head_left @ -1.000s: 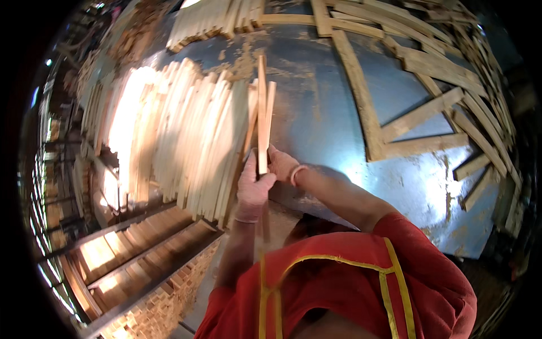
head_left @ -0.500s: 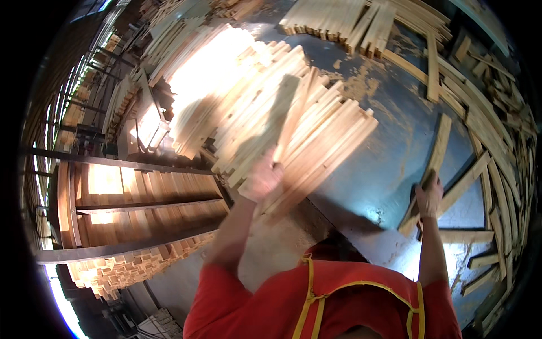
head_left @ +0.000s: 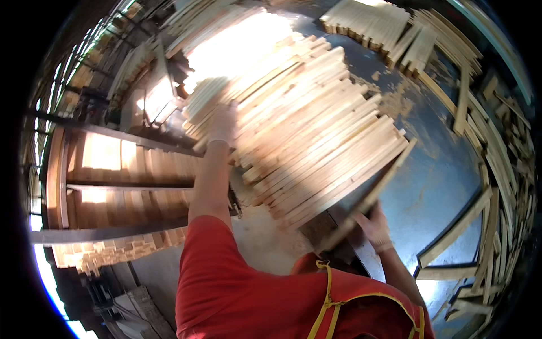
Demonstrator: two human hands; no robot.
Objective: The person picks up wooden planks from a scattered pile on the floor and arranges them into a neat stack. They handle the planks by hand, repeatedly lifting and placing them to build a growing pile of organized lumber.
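A broad layer of pale wooden strips [head_left: 316,121] lies side by side in front of me, slanting up to the right. Over its left end is my left hand [head_left: 224,121], smeared by motion, so I cannot make out its fingers or whether it touches a strip. My right hand [head_left: 374,227] is closed on a single wooden strip [head_left: 370,198], gripping it near its lower end. That strip is tilted, just off the right edge of the layer and roughly in line with it.
A metal-framed rack [head_left: 121,133] with upright boards stands at the left, above stacked strip ends [head_left: 113,248]. More strips [head_left: 367,22] lie at the far side of the grey metal tabletop [head_left: 440,198]. Loose offcuts [head_left: 497,198] pile along the right; sawdust [head_left: 398,104] is scattered behind the layer.
My left hand has moved up and left, and the strip it held is no longer in it. My right hand has brought its strip leftward from among the offcuts to the layer's edge.
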